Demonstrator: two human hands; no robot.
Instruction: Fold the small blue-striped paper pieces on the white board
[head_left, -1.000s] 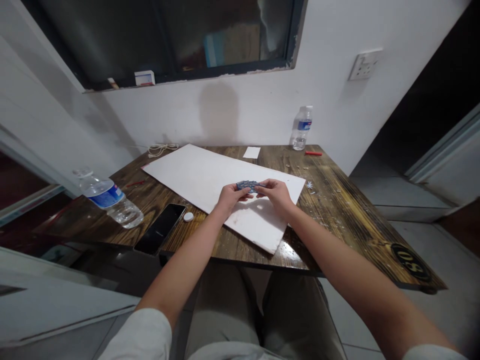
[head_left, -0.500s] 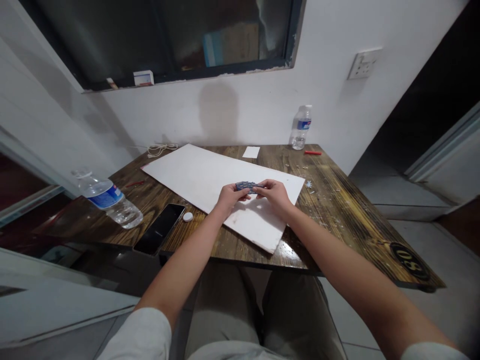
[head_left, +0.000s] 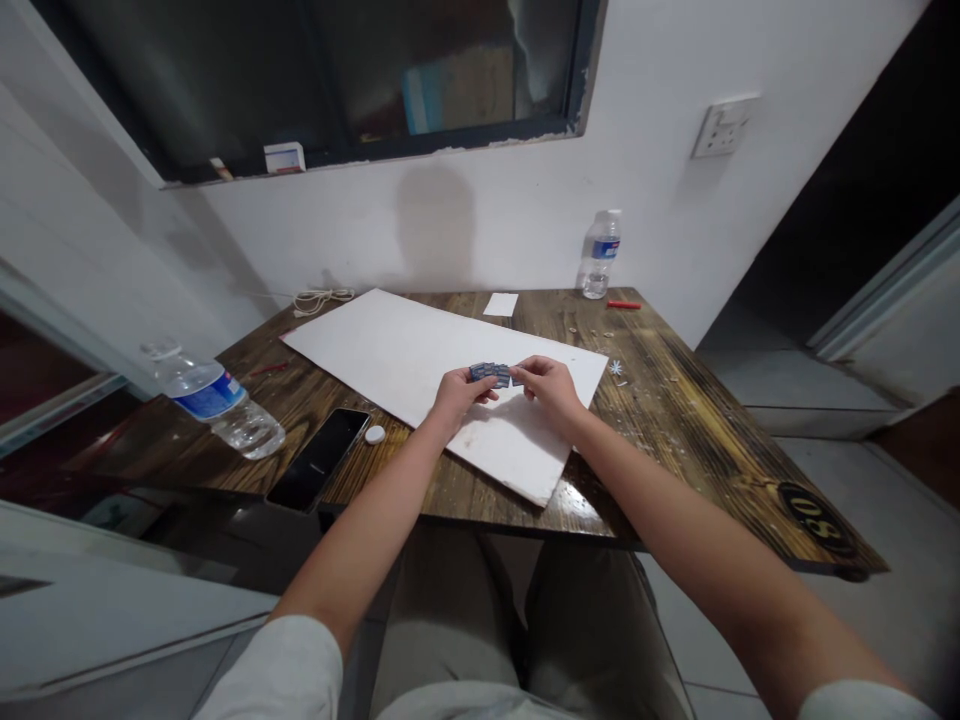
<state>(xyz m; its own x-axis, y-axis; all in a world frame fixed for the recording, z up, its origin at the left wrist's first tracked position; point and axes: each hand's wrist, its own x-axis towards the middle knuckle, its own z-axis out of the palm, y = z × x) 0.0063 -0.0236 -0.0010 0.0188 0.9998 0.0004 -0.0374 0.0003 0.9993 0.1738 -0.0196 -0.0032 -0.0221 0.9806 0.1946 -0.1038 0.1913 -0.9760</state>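
A cluster of overlapping small blue-grey pieces [head_left: 491, 375] is pinched between the thumb and fingers of my left hand [head_left: 456, 394], just above the white board [head_left: 420, 345]. Their exact kind is too small to make out. My right hand [head_left: 547, 385] is closed close beside it, thumb against forefinger, on a similar blue-grey piece [head_left: 517, 378] that is mostly hidden by the fingertips. A narrow gap shows between this piece and the cluster. Both forearms reach over the near edge of the wooden table [head_left: 675, 450].
On the left are a water bottle [head_left: 217, 395], a black phone [head_left: 319, 460] and a white cap [head_left: 375, 435]. Another bottle [head_left: 601, 255], a red stick-like item [head_left: 624, 305], a white paper [head_left: 501, 304] and a cable [head_left: 321, 298] lie toward the wall. Small scraps [head_left: 616, 368] dot the right side.
My right hand has drawn slightly away from the left, and a gap has opened between its piece and the cluster. My left hand has stayed almost still.
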